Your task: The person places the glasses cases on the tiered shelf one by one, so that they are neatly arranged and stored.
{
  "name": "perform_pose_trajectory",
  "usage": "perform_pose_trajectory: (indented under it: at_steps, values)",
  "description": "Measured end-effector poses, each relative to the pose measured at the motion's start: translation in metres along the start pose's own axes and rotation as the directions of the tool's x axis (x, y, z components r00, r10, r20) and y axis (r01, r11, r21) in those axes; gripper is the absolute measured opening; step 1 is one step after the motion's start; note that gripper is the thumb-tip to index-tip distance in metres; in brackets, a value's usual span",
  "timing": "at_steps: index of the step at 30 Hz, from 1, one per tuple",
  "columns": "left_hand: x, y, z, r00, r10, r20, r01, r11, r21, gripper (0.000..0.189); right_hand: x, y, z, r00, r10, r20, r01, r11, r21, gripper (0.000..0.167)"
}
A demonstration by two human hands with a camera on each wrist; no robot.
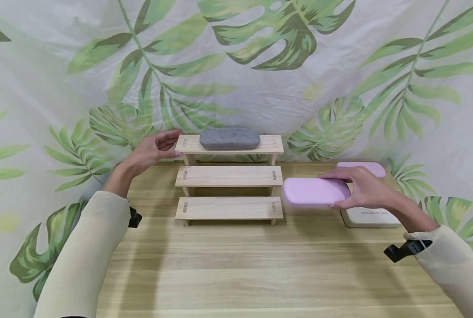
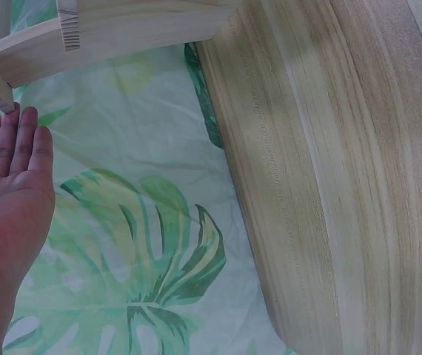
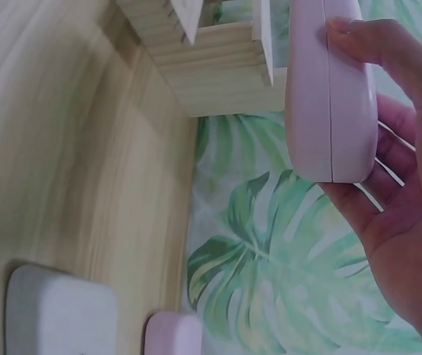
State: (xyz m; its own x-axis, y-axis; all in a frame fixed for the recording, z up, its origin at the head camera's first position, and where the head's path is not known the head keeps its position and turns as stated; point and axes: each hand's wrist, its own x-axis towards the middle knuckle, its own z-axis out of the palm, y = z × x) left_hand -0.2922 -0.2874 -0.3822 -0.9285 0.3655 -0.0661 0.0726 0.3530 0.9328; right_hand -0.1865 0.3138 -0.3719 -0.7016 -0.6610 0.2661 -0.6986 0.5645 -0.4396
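My right hand (image 1: 365, 187) grips a lilac hard case, seemingly a glasses case (image 1: 315, 192), by its right end, and holds it above the table beside the wooden three-step rack (image 1: 228, 176). In the right wrist view the case (image 3: 331, 103) shows a seam along its side, with the thumb on one face and the fingers behind. A grey, felt-like glasses case (image 1: 229, 138) lies lengthwise on the rack's top step. My left hand (image 1: 151, 148) is at the left end of that step. Its fingers look nearly straight in the left wrist view, fingertips at the wooden corner.
On the table's right side lie a white case (image 1: 369, 217) with small lettering and, behind it, a second lilac case (image 1: 363, 168). A leaf-print cloth (image 1: 268, 97) hangs behind the wooden table (image 1: 236, 265). The rack's middle and lower steps are bare wood.
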Motion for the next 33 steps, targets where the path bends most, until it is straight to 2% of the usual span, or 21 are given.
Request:
perform_pose_trajectory:
  at_steps: [5,18,33]
  values:
    - [0.0,-0.002,0.0,1.0,0.01,0.0,-0.01,1.0,0.017,0.077,0.012,-0.001,0.002,1.0,0.013,0.01,-0.012,0.999,-0.042,0.068]
    - [0.001,-0.004,0.001,1.0,0.006,0.005,-0.006,0.999,0.037,0.08,0.045,-0.017,0.01,0.996,0.078,0.034,-0.078,0.997,-0.005,0.072]
    - [0.002,-0.003,0.0,1.0,0.003,-0.002,-0.003,0.999,0.037,0.081,0.077,-0.025,0.023,0.999,0.05,-0.007,-0.049,0.997,0.061,0.07]
